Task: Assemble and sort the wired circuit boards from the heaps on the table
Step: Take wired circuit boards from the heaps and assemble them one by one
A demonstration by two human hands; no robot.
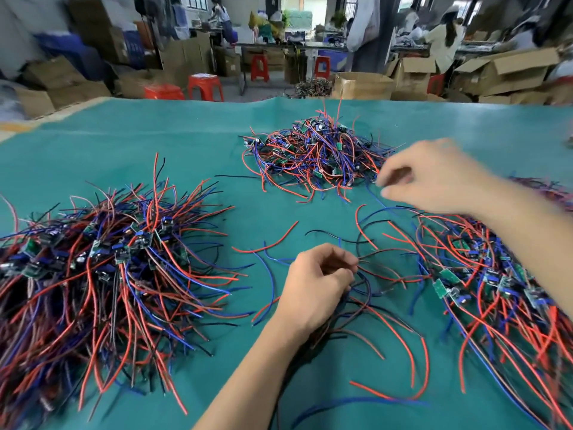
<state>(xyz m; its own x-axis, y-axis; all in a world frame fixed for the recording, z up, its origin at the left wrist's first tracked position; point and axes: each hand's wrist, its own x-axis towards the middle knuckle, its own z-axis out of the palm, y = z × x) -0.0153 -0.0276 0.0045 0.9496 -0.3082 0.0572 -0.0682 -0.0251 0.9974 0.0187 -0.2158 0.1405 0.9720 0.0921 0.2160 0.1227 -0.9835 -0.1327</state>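
Three heaps of small green circuit boards with red, blue and black wires lie on the teal table cover point(192, 144): a left heap point(102, 268), a far heap point(316, 153) and a right heap point(483, 274). My left hand point(316, 283) is at the front centre, fingers curled round a bundle of wires point(366, 293) that trail to the right and toward me. My right hand point(434, 178) is blurred, hovering between the far heap and the right heap, fingers loosely bent; I cannot tell whether it holds anything.
Loose red, blue and black wires point(273, 240) lie scattered between the heaps. Beyond the table's far edge stand red stools point(204, 86), cardboard boxes point(362, 85) and people working at benches.
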